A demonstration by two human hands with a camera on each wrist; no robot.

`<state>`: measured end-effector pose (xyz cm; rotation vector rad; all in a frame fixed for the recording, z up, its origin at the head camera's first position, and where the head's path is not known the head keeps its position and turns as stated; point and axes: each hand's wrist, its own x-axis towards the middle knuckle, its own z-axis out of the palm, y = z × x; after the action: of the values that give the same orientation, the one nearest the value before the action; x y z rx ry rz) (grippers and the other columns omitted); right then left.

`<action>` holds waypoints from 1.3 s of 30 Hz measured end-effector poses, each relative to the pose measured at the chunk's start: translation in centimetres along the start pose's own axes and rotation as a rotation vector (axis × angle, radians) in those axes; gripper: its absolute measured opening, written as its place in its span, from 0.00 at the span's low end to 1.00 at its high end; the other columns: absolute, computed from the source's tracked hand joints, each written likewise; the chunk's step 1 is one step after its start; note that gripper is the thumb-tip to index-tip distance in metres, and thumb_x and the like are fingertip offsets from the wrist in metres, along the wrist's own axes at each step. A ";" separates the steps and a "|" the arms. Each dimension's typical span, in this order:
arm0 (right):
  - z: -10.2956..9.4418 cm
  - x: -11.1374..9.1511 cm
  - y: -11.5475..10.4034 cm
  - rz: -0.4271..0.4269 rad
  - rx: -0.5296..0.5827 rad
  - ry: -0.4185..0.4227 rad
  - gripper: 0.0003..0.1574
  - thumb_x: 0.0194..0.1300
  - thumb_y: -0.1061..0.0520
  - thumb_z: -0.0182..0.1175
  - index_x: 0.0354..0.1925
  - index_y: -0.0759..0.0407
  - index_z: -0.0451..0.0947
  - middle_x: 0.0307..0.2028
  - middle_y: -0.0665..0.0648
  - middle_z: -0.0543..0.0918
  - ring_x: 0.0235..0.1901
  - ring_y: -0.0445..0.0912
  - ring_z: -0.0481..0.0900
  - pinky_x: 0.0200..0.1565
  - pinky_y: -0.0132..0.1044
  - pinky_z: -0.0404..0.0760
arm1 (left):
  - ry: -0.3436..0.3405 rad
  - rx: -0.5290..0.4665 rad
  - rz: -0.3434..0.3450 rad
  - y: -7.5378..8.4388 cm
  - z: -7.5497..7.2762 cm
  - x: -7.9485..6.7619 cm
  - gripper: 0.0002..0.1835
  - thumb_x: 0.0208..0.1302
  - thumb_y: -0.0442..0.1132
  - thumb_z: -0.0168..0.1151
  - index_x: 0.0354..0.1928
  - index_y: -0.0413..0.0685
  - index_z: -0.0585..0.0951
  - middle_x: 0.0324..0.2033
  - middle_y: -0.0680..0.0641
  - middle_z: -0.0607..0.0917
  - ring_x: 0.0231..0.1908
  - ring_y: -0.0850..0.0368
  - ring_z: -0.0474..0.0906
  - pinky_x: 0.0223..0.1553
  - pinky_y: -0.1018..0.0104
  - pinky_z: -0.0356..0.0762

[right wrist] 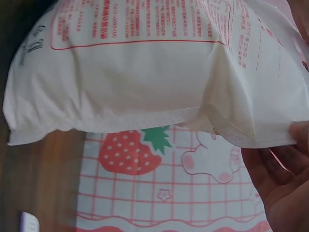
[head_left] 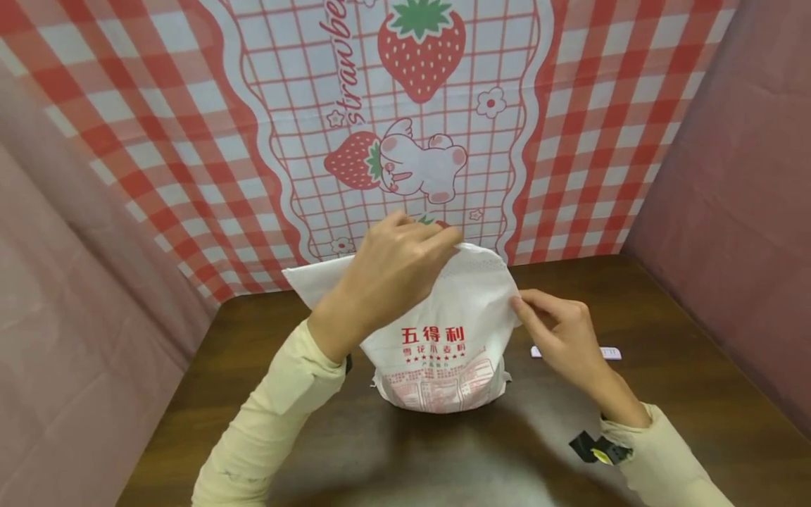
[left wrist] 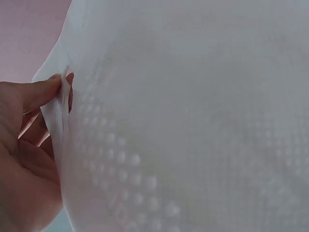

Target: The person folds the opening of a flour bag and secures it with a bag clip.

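A white flour bag [head_left: 469, 303] with red printed characters stands upright on the table, its lower part rounded and full. My left hand [head_left: 395, 271] reaches across the front of it and pinches its top edge. Seen from the left wrist, that hand [left wrist: 29, 140] holds the edge by thumb and fingers, at a slot in the material. At the bag's right side edge, my right hand [head_left: 564, 338] pinches the material between thumb and fingers. The right wrist view shows this hand [right wrist: 285, 183] at the corner of the bag [right wrist: 135, 87]. What lies inside is hidden.
A small white and purple item [head_left: 610, 353] lies on the dark wooden table [head_left: 272, 451], partly behind my right hand. A strawberry-patterned cloth [head_left: 583, 141] hangs behind the table. Pink curtains stand at the left [head_left: 70, 282] and right [head_left: 728, 211].
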<state>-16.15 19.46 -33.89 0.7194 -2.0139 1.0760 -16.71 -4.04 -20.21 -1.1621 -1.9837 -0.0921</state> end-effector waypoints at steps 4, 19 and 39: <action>-0.1 0.9 -2.4 -0.018 0.017 -0.020 0.14 0.47 0.70 0.64 0.35 0.61 0.80 0.28 0.53 0.82 0.24 0.36 0.73 0.29 0.21 0.69 | 0.012 0.002 0.003 0.1 -0.1 -0.3 0.07 0.62 0.42 0.54 0.34 0.49 0.80 0.22 0.55 0.82 0.19 0.64 0.72 0.26 0.69 0.61; 0.4 0.3 -0.5 -0.059 -0.034 0.023 0.13 0.44 0.65 0.69 0.31 0.54 0.81 0.26 0.47 0.82 0.22 0.34 0.73 0.29 0.21 0.69 | 0.054 -0.029 -0.023 0.4 -0.4 -1.5 0.09 0.64 0.40 0.52 0.35 0.48 0.81 0.26 0.54 0.83 0.25 0.63 0.75 0.33 0.67 0.64; 0.2 0.5 -1.1 -0.152 -0.015 0.056 0.17 0.43 0.71 0.65 0.35 0.61 0.78 0.30 0.53 0.80 0.31 0.39 0.75 0.38 0.23 0.71 | -0.033 -0.211 -0.162 0.5 -2.2 -2.9 0.08 0.60 0.33 0.52 0.35 0.50 0.81 0.27 0.54 0.82 0.32 0.59 0.75 0.38 0.65 0.63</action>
<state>-15.69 18.63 -33.06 0.8118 -1.8852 0.9812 -14.28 -6.73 -20.86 -1.1371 -2.1347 -0.3754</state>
